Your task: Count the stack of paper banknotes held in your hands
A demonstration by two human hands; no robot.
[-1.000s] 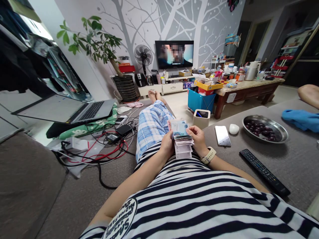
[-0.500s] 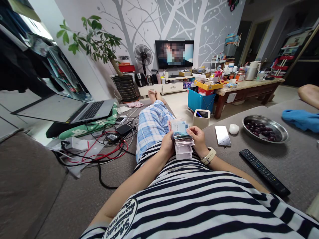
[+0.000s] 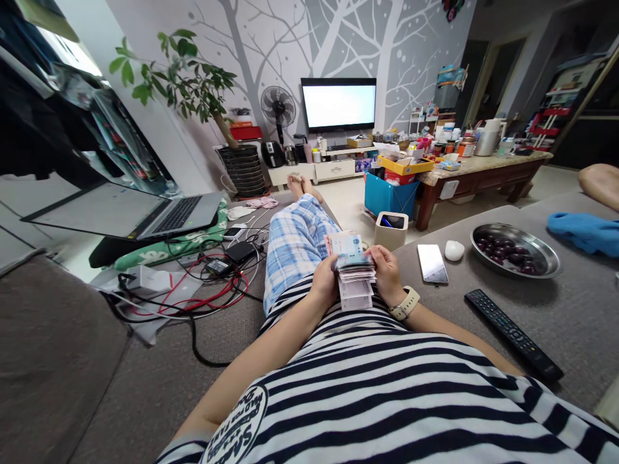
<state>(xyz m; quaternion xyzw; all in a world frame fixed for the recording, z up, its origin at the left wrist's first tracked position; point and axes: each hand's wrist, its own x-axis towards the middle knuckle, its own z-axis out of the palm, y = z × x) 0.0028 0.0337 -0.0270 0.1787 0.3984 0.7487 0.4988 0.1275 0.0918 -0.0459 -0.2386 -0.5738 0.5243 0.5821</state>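
Note:
A thick stack of banknotes (image 3: 352, 274) rests upright on my lap, above my striped shirt and plaid shorts. My left hand (image 3: 325, 281) is closed around the stack's left side. My right hand (image 3: 385, 272), with a pale watch on the wrist, is closed on the right side, its fingers bending a bluish note over at the top of the stack.
On the grey sofa to my right lie a phone (image 3: 432, 263), a white mouse (image 3: 454, 250), a metal bowl of dark fruit (image 3: 514, 250) and a black remote (image 3: 512, 333). To the left are an open laptop (image 3: 145, 216) and tangled cables (image 3: 203, 290). Another person's knee (image 3: 599, 183) shows at far right.
My right fingers have folded the top bluish note down toward me over the stack. The television screen has turned white. My left hand stays where it was.

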